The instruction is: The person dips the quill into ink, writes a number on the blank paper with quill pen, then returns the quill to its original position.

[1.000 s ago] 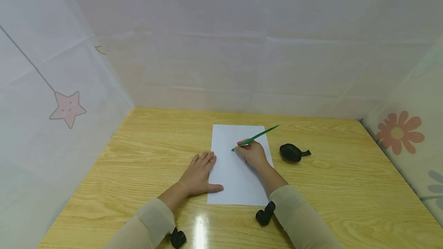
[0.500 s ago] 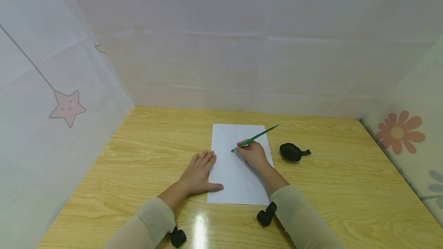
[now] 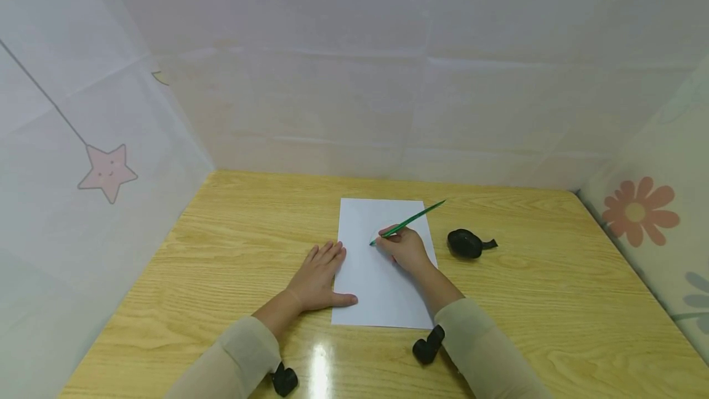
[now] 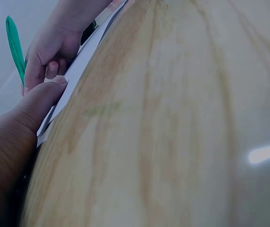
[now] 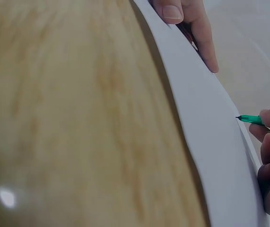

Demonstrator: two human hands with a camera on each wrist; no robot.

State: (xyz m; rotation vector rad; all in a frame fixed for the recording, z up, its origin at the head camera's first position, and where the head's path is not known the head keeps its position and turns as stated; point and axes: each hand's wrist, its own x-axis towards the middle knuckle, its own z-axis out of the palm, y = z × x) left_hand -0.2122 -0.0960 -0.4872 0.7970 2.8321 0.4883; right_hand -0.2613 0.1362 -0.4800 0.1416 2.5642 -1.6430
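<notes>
A sheet of white paper [image 3: 382, 288] lies on the wooden table in front of me. My right hand [image 3: 408, 250] pinches a green pen [image 3: 412, 218] between thumb and fingers, low near its tip. The pen slants up to the right, its dark tip [image 5: 239, 117] at the paper's surface. A very faint curved line seems to show beside the tip. Flat on the paper's left edge rests my left hand [image 3: 318, 279], fingers straight and thumb [image 4: 54, 87] spread over the sheet. The right wrist view shows part of the left hand [image 5: 192, 21] at the sheet's far edge.
To the right of the paper lies a black rounded object [image 3: 465, 244] with a short tail; its kind is unclear. Black devices [image 3: 425, 348] sit at both sleeve cuffs. The wooden table [image 3: 232, 226] is bordered by pale printed cloth [image 3: 332, 109] behind and at the sides.
The pen tip has shifted slightly down and left on the paper, the right hand with it. My left hand and the sheet have stayed in place.
</notes>
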